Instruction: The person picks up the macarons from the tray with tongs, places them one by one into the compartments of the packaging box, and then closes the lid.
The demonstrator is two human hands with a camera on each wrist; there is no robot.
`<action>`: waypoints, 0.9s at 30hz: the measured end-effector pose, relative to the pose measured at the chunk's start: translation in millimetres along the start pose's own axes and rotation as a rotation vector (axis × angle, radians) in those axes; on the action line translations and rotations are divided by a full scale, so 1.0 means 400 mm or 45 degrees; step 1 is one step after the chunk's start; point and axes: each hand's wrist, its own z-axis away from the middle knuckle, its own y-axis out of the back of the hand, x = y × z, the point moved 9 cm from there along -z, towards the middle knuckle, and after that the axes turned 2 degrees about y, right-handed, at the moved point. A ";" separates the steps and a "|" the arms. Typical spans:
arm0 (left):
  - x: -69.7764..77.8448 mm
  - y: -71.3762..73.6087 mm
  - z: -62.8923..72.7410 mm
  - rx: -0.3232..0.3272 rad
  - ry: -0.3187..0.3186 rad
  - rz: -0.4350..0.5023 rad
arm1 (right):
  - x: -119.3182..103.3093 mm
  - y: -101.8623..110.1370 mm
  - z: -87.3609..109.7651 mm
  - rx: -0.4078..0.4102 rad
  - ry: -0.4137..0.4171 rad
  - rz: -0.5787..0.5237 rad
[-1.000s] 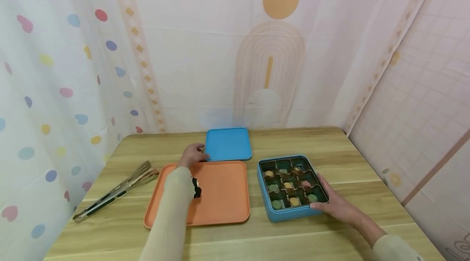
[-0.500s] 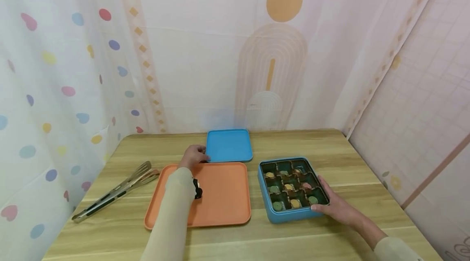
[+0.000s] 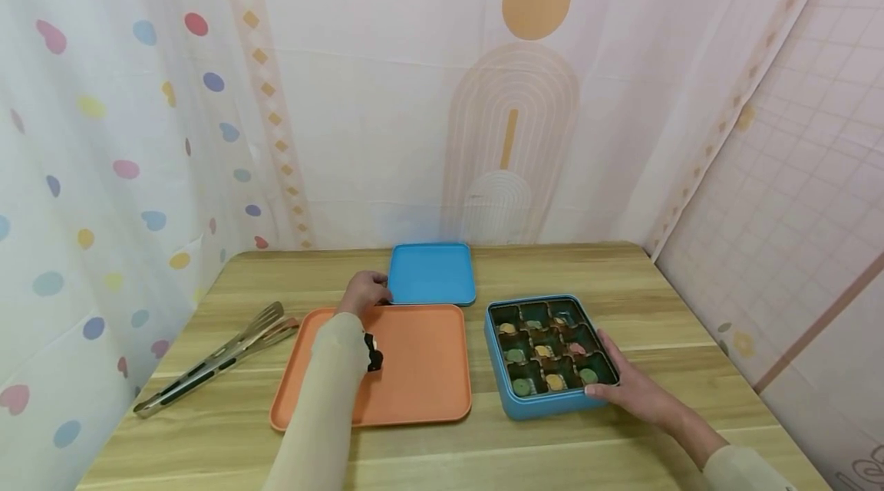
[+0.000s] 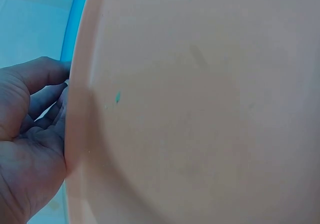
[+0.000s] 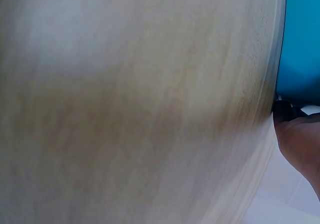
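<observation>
In the head view my left hand (image 3: 364, 291) is at the left edge of a small blue tray (image 3: 431, 276) at the back of the table. Its thumb and fingers meet that edge near the front corner; the left wrist view shows the fingers bent, their tips hidden behind the orange rim. My right hand (image 3: 635, 387) grips the near right corner of a blue square box (image 3: 552, 403), thumb in front and fingers along the side. Inside the box, a dark divided insert holds small round yellow, green and pink pieces (image 3: 555, 382), one per compartment.
Under my left forearm lies an orange tray (image 3: 421, 364), close in front of the blue one. Metal tongs (image 3: 217, 362) with dark handles lie at the left on the wooden table (image 3: 525, 449). Patterned curtains (image 3: 373, 107) hang behind and at the sides.
The head view has shifted slightly. Both hands, the trays and the box hold their places.
</observation>
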 end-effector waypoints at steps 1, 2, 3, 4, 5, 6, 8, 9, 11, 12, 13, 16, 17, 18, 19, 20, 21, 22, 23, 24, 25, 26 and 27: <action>0.002 0.001 0.001 0.006 -0.006 0.003 | 0.000 0.000 0.000 0.000 0.000 -0.006; 0.002 0.002 0.002 0.014 -0.010 0.008 | -0.001 -0.001 0.000 0.001 0.000 -0.007; 0.003 0.002 0.003 0.020 -0.018 0.010 | -0.001 0.000 0.000 0.003 0.001 -0.008; 0.004 0.003 0.003 0.025 -0.025 0.015 | -0.001 0.000 0.000 0.004 0.001 -0.010; 0.004 0.003 0.003 0.031 -0.029 0.021 | -0.001 0.000 0.000 0.005 0.002 -0.009; 0.004 0.003 0.003 0.039 -0.030 0.026 | -0.001 0.000 0.000 0.005 0.002 -0.010; 0.004 0.004 0.002 0.052 -0.037 0.031 | 0.000 0.000 0.000 0.007 0.003 -0.012; 0.005 0.003 0.002 0.055 -0.040 0.033 | 0.000 0.000 0.000 0.007 0.003 -0.013; 0.006 0.002 0.002 0.066 -0.032 0.044 | 0.000 -0.001 0.000 0.004 0.003 -0.013; 0.006 0.002 0.002 0.068 -0.029 0.048 | 0.000 -0.001 0.000 0.004 0.003 -0.014; 0.007 0.001 0.002 0.067 -0.030 0.052 | 0.000 -0.002 0.000 0.002 0.003 -0.016; 0.010 -0.002 0.000 0.062 -0.019 0.085 | 0.000 -0.003 -0.001 -0.003 0.004 -0.020; 0.010 -0.002 -0.001 0.057 -0.017 0.101 | 0.000 -0.003 0.000 -0.006 0.005 -0.019; 0.011 -0.002 -0.002 0.054 -0.015 0.114 | 0.000 -0.003 0.000 -0.005 0.005 -0.020; 0.012 -0.002 -0.004 0.050 -0.013 0.130 | -0.001 -0.003 0.000 -0.004 0.007 -0.021; 0.012 -0.002 -0.005 0.048 -0.006 0.149 | -0.001 -0.003 0.000 -0.003 0.007 -0.024; 0.012 -0.001 -0.007 0.043 -0.002 0.162 | -0.001 -0.003 0.000 -0.003 0.006 -0.020; 0.012 -0.001 -0.008 0.039 0.002 0.175 | -0.001 -0.003 0.001 -0.002 0.006 -0.021; 0.012 0.000 -0.010 0.035 0.007 0.186 | -0.001 -0.002 0.001 0.000 0.004 -0.018; 0.012 0.000 -0.012 0.030 0.012 0.196 | 0.000 -0.002 0.001 0.001 0.004 -0.020; 0.012 0.000 -0.012 0.023 0.014 0.207 | 0.000 -0.003 0.001 -0.001 0.004 -0.020; 0.013 -0.001 -0.012 0.015 0.012 0.214 | 0.001 -0.003 0.001 -0.003 0.004 -0.020; 0.014 -0.002 -0.012 0.005 0.010 0.227 | 0.001 -0.003 0.001 -0.004 0.004 -0.016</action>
